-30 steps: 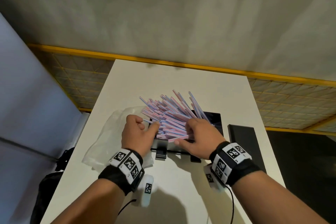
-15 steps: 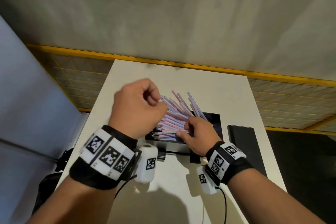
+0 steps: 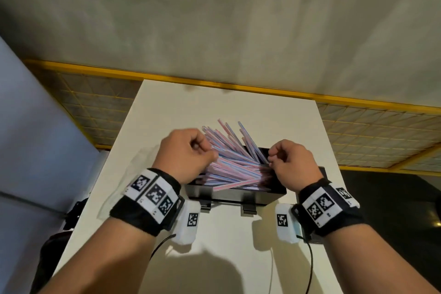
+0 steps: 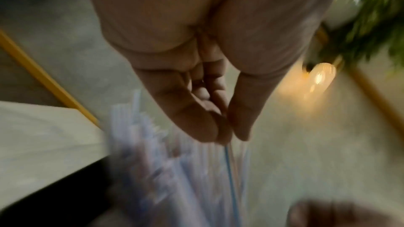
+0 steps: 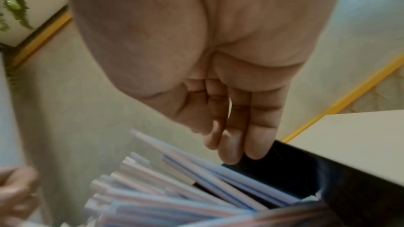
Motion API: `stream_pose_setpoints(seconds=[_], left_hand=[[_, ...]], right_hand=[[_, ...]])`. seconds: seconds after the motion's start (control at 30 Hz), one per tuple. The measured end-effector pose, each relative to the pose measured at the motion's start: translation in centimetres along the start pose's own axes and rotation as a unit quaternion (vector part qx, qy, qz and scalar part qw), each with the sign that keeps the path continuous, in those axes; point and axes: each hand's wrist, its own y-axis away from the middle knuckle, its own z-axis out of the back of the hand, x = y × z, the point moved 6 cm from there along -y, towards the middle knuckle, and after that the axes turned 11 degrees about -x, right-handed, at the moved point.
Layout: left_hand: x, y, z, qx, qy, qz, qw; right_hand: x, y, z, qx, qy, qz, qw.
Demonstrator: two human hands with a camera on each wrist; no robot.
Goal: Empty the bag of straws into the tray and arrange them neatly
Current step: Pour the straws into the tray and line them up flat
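Observation:
Many pink- and blue-striped straws (image 3: pixel 233 164) lie fanned in the black tray (image 3: pixel 229 197), their far ends sticking out up and to the left. My left hand (image 3: pixel 191 150) hovers at the left end of the fan. In the blurred left wrist view its thumb and fingertips (image 4: pixel 225 137) pinch one blue-striped straw (image 4: pixel 230 179). My right hand (image 3: pixel 274 157) is at the right end of the straws. The right wrist view shows its fingers (image 5: pixel 231 151) hanging together over the tray's corner (image 5: pixel 306 170), holding nothing. The clear plastic bag (image 3: pixel 133 167) lies flat left of the tray.
The tray stands mid-way along a narrow white table (image 3: pixel 226 107), with two brackets on its near wall. A flat black piece (image 3: pixel 322 170) lies right of the tray, mostly behind my right wrist. The floor drops away on both sides of the table.
My left hand rose from the tray's left edge to the straws' left ends. My right hand lifted off the pile and shifted to its right end. The fan is narrower.

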Motion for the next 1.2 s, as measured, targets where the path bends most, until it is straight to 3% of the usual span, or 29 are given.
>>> stream_pose_setpoints(seconds=[0.07,0.17,0.2,0.27,0.33,0.37,0.43,0.53,0.67,0.77,0.93,1.07,1.2], left_hand=[[1.5,0.7,-0.8,-0.002,-0.078,-0.022,0.997],[2.4,1.4,0.2,-0.120,-0.138,-0.099,0.978],[3.0,1.5,0.8,-0.176,-0.106,-0.085,0.975],[5.5,1.4,1.3,-0.244,0.019,0.048,0.968],[8.1,1.1,-0.2,-0.217,0.136,0.216,0.942],[8.8,1.0,-1.3,-0.183,0.174,0.263,0.931],[8.9,1.0,-3.0,-0.122,0.199,0.295,0.926],[8.4,1.1,-3.9,-0.092,0.189,0.289,0.934],[7.6,1.1,-3.4,-0.080,0.116,0.256,0.956],[7.6,0.9,-3.0,-0.091,0.065,0.224,0.968],[7.5,1.2,-3.9,-0.031,0.054,0.226,0.972],[7.7,1.0,-3.5,-0.053,0.051,0.218,0.973],[8.2,1.4,-4.3,0.003,0.011,0.229,0.973]], right_hand=[[0.8,0.9,-1.4,0.052,0.005,0.031,0.998],[1.4,2.9,-5.3,0.187,0.043,0.080,0.978],[1.4,3.3,-6.4,0.205,0.096,0.110,0.968],[1.4,3.5,-7.9,0.191,0.182,0.170,0.949],[2.3,4.0,-8.9,0.186,0.176,0.210,0.943],[2.7,4.1,-9.2,0.190,0.150,0.222,0.945],[2.9,3.8,-9.2,0.179,0.110,0.219,0.953],[2.0,2.9,-8.6,0.149,0.168,0.198,0.954],[2.5,3.8,-9.6,0.218,0.165,0.223,0.936],[2.4,2.9,-9.3,0.184,0.180,0.210,0.943],[2.0,3.2,-10.6,0.265,0.201,0.204,0.921],[1.8,2.6,-10.5,0.250,0.233,0.185,0.921],[1.6,2.7,-10.8,0.294,0.231,0.152,0.915]])
